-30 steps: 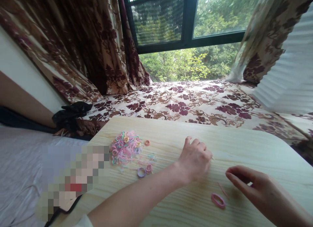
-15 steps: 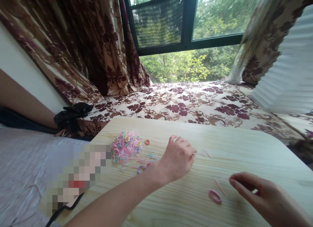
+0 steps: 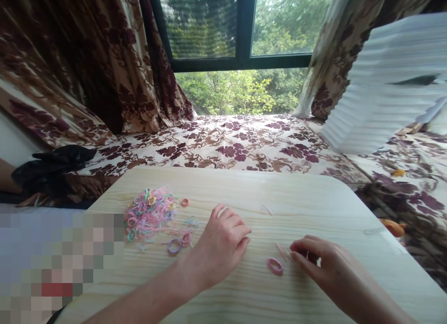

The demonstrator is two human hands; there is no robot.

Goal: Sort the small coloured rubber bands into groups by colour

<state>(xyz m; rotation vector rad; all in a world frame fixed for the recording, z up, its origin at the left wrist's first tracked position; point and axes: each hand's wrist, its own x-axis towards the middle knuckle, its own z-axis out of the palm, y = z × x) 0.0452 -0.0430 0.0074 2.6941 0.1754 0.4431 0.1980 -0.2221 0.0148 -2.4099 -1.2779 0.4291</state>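
Note:
My left hand [image 3: 223,242] rests on the pale wooden table [image 3: 314,207], fingers loosely curled with nothing visible in them. It lies just right of a heap of small coloured hair bands [image 3: 150,212]. A lilac band [image 3: 173,246] and a pink one [image 3: 186,238] lie loose beside its wrist. My right hand [image 3: 324,266] lies at the front right, fingers curled toward the table, its fingertips next to a thin pink elastic strand [image 3: 281,251]. A pink band [image 3: 275,266] lies on the table between both hands.
A thin clear strand [image 3: 267,209] lies farther back on the table. Behind it spreads a maroon floral cloth [image 3: 244,147] below a window, with curtains on both sides. A black bag [image 3: 52,163] lies at the left, a white ribbed panel [image 3: 384,91] at the right.
My left hand has drawn back leftward from the table's middle toward the heap of bands. My right hand has shifted left, closer to the pink band. The view has swung right.

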